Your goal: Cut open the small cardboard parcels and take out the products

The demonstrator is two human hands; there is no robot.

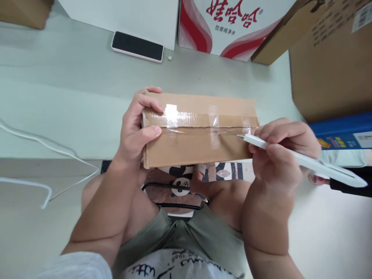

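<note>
A small brown cardboard box [186, 149] is held at the table's front edge, its long taped side facing me. My left hand [136, 120] grips the box's left end, with the thumb on the taped side and fingers over the top. Clear tape [214, 120] crosses the seam in several places. In my right hand [280, 147] is a white utility knife [314, 164], fingers wrapped round its handle. Its short blade points left and lies close to the seam near the right end; whether it touches the cardboard I cannot tell.
A phone [137, 46] lies on the pale table [72, 89] beyond the box. Behind stand a white box with red print [229, 27] and large brown cartons [334, 62]. A blue package [343, 131] is at the right; a white cable [43, 143] runs off the left edge.
</note>
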